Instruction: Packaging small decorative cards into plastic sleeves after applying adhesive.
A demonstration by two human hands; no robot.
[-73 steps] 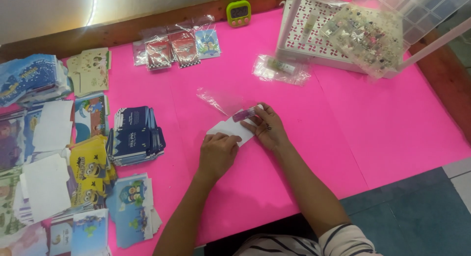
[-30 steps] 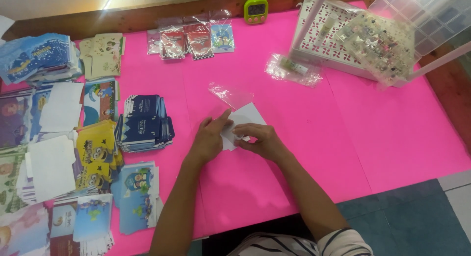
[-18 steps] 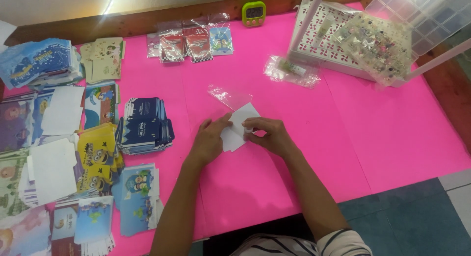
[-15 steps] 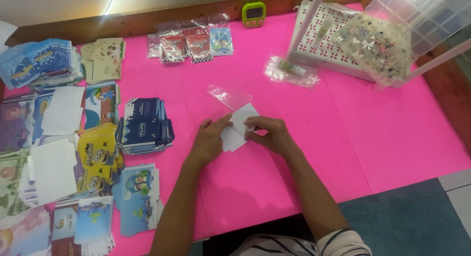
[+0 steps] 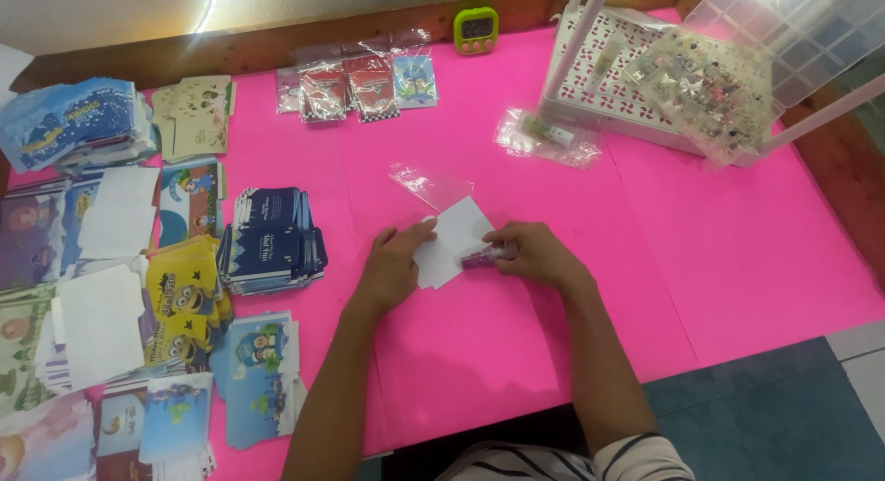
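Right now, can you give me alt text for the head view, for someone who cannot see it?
On a pink table, the left hand pins a white card while the right hand presses a small purple tube against it. An empty clear bag lies just beyond, with stacks of printed cards to the left.

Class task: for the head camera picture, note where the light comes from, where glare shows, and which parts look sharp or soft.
Head view: a bright streak on the back wall marks a light at upper left; glare glints off the clear plastic bag; the white paper card and both hands are fairly sharp; straight edges bow towards the corners.
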